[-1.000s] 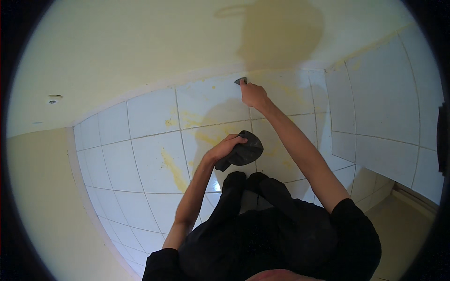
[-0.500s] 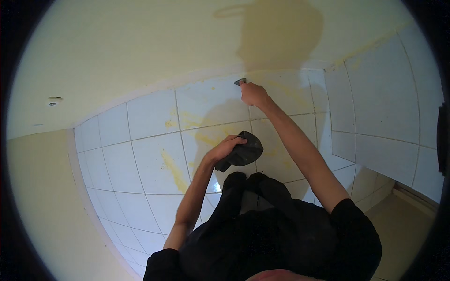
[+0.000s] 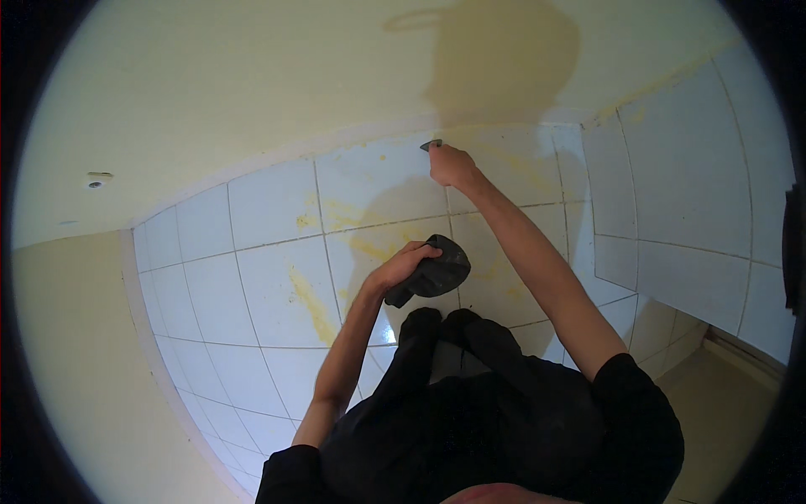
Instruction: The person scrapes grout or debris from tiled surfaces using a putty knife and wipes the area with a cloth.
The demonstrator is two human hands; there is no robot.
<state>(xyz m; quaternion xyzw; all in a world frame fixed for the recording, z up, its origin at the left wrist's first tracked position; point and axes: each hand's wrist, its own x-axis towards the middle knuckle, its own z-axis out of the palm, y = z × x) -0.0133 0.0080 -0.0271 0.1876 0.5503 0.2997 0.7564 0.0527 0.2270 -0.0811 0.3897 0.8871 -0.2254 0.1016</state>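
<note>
1. Against the tiled wall (image 3: pixel 252 277), seen from the head camera, we have both bare hands raised in front of us, our forearms coming up from the lower edge past our black clothing (image 3: pixel 470 420).
2. Our right hand (image 3: pixel 451 165) is stretched up to the top row of tiles, just under the seam where the white tiles meet the painted wall (image 3: pixel 210 92).
3. Its fingers are curled shut around a small grey tool (image 3: pixel 431 144); only the tool's tip shows past the knuckles, pressed to the tile at that top edge. We cannot tell what kind of tool it is.
4. Our left hand (image 3: pixel 403 267) is lower, near the middle of the tiled wall, below and a little left of the right hand.
5. Its fingers are closed over a dark grey cloth (image 3: pixel 432 273), bunched in the grip and bulging out to the right of the hand. Whether the cloth touches the tile we cannot tell.
6. Yellow smears (image 3: pixel 315 307) mark several tiles: a long streak left of the left hand, and fainter patches between the two hands and along the top row.
7. At the right edge the tiled wall turns a corner into a second tiled face (image 3: pixel 688 168), with a beige floor (image 3: pixel 730 420) below it.
8. Our shadow (image 3: pixel 504 59) falls on the painted wall above the right hand.
</note>
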